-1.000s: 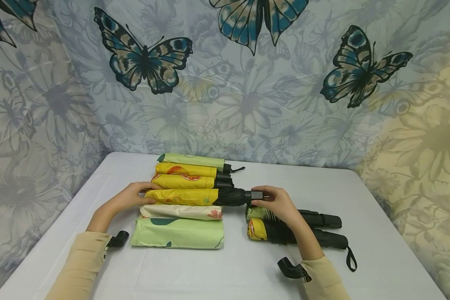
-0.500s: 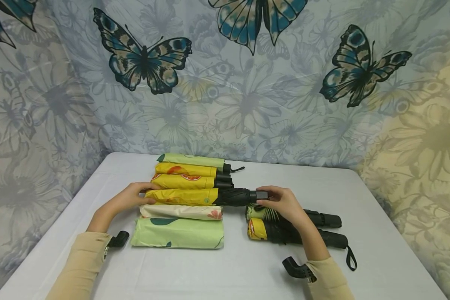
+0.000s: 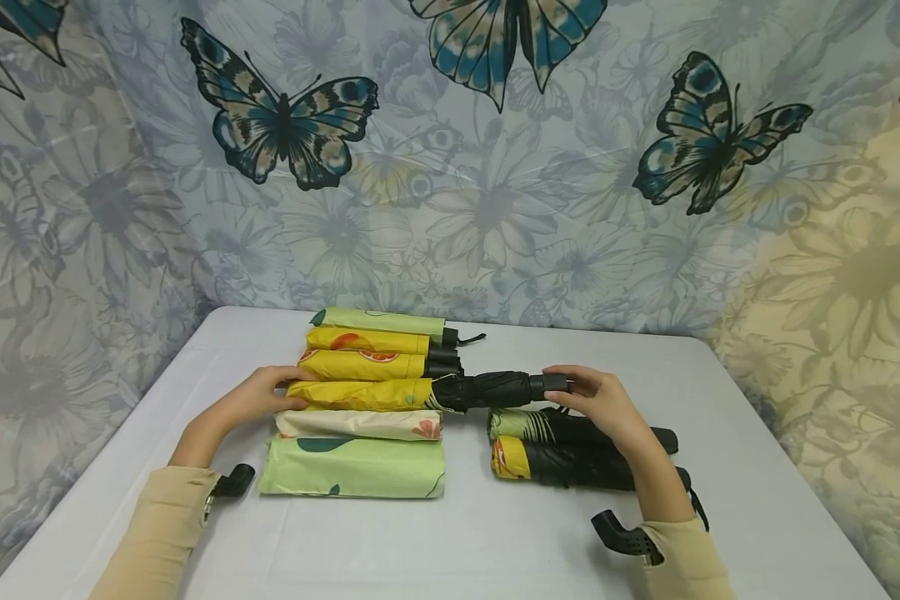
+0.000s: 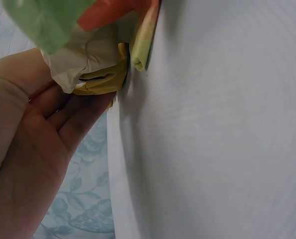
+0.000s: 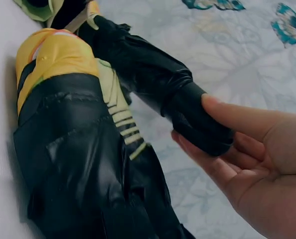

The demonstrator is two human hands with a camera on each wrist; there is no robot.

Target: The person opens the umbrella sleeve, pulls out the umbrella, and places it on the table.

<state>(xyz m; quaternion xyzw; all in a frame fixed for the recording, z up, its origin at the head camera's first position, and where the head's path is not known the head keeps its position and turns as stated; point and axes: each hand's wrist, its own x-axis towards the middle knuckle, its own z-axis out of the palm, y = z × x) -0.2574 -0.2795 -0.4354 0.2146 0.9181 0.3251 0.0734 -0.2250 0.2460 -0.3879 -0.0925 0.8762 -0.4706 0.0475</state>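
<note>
My left hand [image 3: 255,396] grips the left end of a yellow fabric sleeve [image 3: 367,395]. A folded black umbrella [image 3: 491,389] sticks well out of the sleeve's right end, some of its patterned cloth showing at the opening. Thumb and fingers of my right hand [image 3: 596,404] pinch the umbrella's handle, also plain in the right wrist view as a black handle [image 5: 195,117]. Just in front of the yellow sleeve lie a cream sleeve [image 3: 360,425] and a wide light green sleeve [image 3: 352,468]. In the left wrist view, folds of cloth partly hide my left fingers.
Behind, two yellow sleeved umbrellas [image 3: 367,365] and a light green one [image 3: 382,321] lie side by side. Under my right forearm are two black folded umbrellas, one with green [image 3: 521,425], one with yellow trim [image 3: 512,458]. All rest on a white-covered table [image 3: 495,542].
My right hand has moved right with the umbrella handle, so more of the black umbrella shows outside the yellow sleeve. My left hand stays at the sleeve's left end.
</note>
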